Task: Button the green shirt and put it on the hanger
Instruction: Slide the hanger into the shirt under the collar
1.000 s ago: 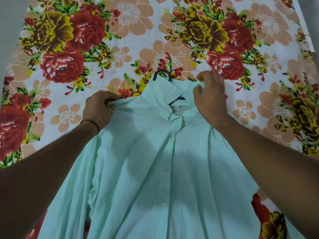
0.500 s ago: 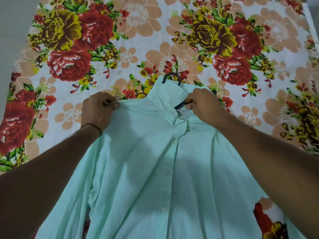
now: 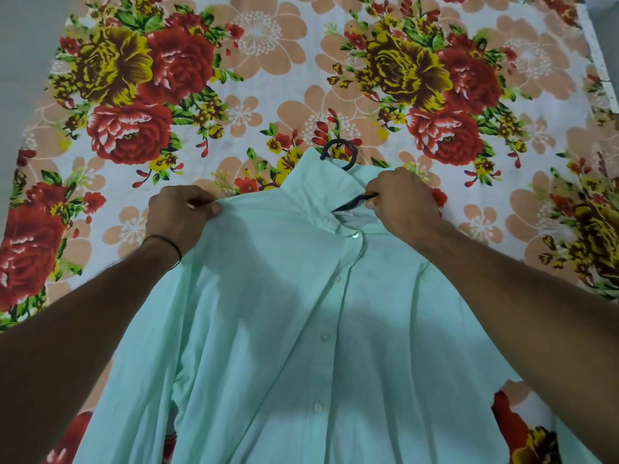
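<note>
A pale green shirt [image 3: 284, 329] lies front-up on the flowered bedsheet, buttoned down its placket. A black hanger [image 3: 338, 152] is inside it; only its hook shows above the raised collar, plus a dark strip at the open neck. My left hand [image 3: 181, 216] pinches the shirt's left shoulder seam. At the right side of the collar, my right hand [image 3: 402, 202] grips the fabric and the dark hanger arm showing at the neck. The rest of the hanger is hidden under the cloth.
A bedsheet [image 3: 234, 112] with big red, yellow and peach flowers covers the whole surface. Grey floor or wall [image 3: 20, 61] shows past its left edge. The sheet's right edge [image 3: 599, 61] runs down the far right.
My right hand has come down from the top of the collar to the neck opening, where it now holds the collar and hanger arm. My left hand has kept its pinch on the shoulder.
</note>
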